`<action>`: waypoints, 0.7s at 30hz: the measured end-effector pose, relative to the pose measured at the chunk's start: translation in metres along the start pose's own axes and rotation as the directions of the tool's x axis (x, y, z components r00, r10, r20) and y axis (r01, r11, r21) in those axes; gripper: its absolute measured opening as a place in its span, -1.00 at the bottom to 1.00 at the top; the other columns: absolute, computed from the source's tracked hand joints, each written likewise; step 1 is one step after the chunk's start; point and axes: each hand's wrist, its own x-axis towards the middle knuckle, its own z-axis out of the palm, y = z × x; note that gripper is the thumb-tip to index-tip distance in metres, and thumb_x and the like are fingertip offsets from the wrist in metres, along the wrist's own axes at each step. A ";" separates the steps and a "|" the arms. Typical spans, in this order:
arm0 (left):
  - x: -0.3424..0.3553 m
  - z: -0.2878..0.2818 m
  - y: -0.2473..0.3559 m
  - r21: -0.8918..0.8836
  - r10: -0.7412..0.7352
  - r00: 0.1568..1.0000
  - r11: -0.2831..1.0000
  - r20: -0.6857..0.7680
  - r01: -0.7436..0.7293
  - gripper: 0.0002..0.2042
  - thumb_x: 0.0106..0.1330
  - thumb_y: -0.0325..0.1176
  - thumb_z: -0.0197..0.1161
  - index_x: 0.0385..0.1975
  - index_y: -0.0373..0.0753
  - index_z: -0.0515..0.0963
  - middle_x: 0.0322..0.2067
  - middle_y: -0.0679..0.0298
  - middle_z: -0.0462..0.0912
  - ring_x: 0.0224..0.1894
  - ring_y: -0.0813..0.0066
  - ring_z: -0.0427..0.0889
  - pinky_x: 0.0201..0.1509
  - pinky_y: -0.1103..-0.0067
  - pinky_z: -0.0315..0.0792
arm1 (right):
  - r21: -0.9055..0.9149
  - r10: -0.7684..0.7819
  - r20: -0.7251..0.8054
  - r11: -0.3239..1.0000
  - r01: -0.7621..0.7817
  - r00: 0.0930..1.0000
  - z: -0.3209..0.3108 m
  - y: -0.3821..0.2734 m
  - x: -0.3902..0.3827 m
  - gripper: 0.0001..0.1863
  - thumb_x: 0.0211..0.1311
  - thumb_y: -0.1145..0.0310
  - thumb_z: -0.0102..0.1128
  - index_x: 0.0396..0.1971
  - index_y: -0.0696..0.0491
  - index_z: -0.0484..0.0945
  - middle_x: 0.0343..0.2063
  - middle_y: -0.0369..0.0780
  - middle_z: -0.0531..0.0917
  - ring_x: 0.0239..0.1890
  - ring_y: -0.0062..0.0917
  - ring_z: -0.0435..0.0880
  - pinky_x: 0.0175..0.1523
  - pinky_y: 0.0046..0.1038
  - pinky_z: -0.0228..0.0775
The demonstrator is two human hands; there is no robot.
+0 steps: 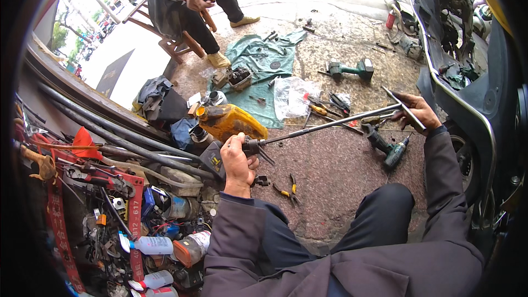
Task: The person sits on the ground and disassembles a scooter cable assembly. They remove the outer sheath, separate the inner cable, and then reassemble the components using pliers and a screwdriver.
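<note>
A long, thin metal rod with a crossbar at one end, looking like a T-handle wrench (335, 118), stretches across in front of me. My right hand (419, 113) is closed around its crossbar end. At the opposite end, my left hand (238, 164) grips a dark cylindrical part (253, 146) with a thin prong; the rod's tip meets it, though the joint is partly hidden. Below the rod lie yellow-and-black pliers (288, 191) with their handles spread. A teal cordless drill (391, 153) rests on the floor near my right forearm.
A stained yellow jug (235, 121) stands beyond my left hand. Farther off are a green cloth (275, 58) with small parts, a plastic bag (294, 96) and a green power tool (352, 70). A scooter body (467, 93) flanks my right; cluttered tools fill the left. Another person sits ahead.
</note>
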 end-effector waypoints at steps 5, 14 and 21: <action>0.002 0.004 -0.005 0.051 0.000 0.999 0.999 0.042 -0.002 -0.81 0.33 -0.27 0.01 -0.52 -0.13 0.34 -0.65 0.36 0.36 -0.81 0.63 0.16 -0.78 0.65 0.03 | -0.211 -0.259 -0.133 0.951 0.228 0.957 0.008 0.036 0.004 -0.70 0.45 0.26 -0.05 0.02 0.10 0.49 -0.14 -0.25 0.57 -0.18 -0.62 0.59 -0.14 -0.57 0.51; -0.003 -0.003 -0.005 0.107 0.114 0.988 0.986 0.100 -0.124 -0.83 0.33 -0.25 0.03 -0.49 -0.12 0.36 -0.63 0.34 0.38 -0.81 0.63 0.17 -0.78 0.66 0.05 | 0.033 0.119 -0.397 0.993 -0.116 0.910 0.022 0.040 0.014 -0.56 0.41 0.07 -0.03 -0.58 0.07 0.47 -0.66 -0.26 0.52 -0.67 -0.53 0.50 -0.44 -0.46 0.48; -0.006 0.005 -0.005 0.109 0.166 0.986 0.980 0.000 -0.165 -0.81 0.33 -0.28 0.04 -0.54 -0.16 0.36 -0.67 0.34 0.36 -0.83 0.62 0.17 -0.80 0.66 0.04 | -0.092 -0.121 -0.597 0.992 0.082 0.793 0.055 0.048 0.015 -0.71 0.39 0.16 0.05 -0.45 0.03 0.38 -0.65 -0.34 0.37 -0.80 -0.66 0.33 -0.79 -0.59 0.16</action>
